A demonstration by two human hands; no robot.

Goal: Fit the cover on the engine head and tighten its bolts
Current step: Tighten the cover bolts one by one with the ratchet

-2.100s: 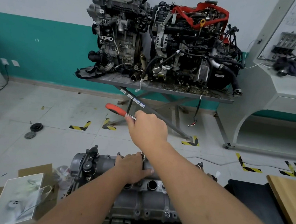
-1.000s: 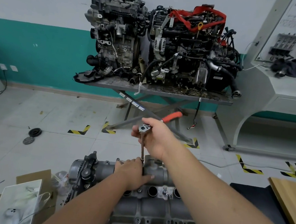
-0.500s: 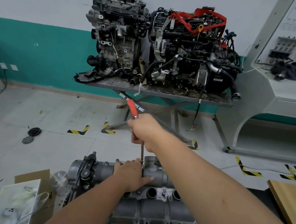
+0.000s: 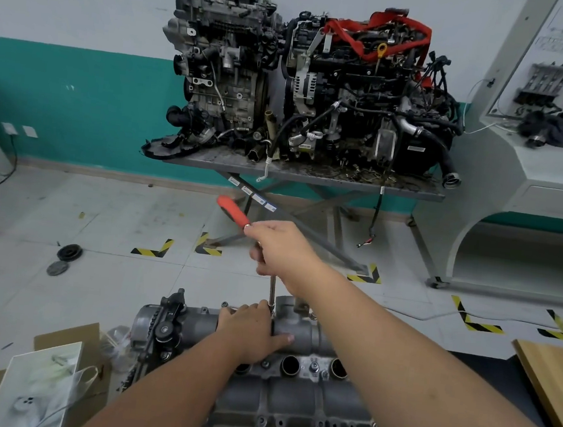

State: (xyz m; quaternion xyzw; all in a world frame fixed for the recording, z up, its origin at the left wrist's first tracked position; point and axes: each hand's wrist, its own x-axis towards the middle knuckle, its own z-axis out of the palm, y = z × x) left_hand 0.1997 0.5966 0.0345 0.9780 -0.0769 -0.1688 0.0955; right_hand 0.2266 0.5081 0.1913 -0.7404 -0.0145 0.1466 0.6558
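The grey metal cover (image 4: 293, 397) lies on the engine head at the bottom centre, with round plug holes along its top. My right hand (image 4: 280, 247) grips a ratchet wrench whose red handle (image 4: 233, 212) points up and to the left. From that hand a thin steel extension bar (image 4: 271, 293) drops straight down to a bolt at the cover's far edge. My left hand (image 4: 249, 332) rests on the cover, its fingers at the foot of the bar. The bolt itself is hidden behind those fingers.
Two engines (image 4: 306, 85) stand on a metal lift table (image 4: 304, 177) against the far wall. A white training bench (image 4: 536, 162) is at the right. Cardboard box with a white bag (image 4: 40, 379) sits at lower left, a wooden board (image 4: 555, 391) at lower right. Two round discs (image 4: 64, 258) lie on the floor.
The ratchet handle has swung back and forth: left, then right, then toward the far wall, and now up-left again. My left hand has stayed on the cover at the bar's foot.
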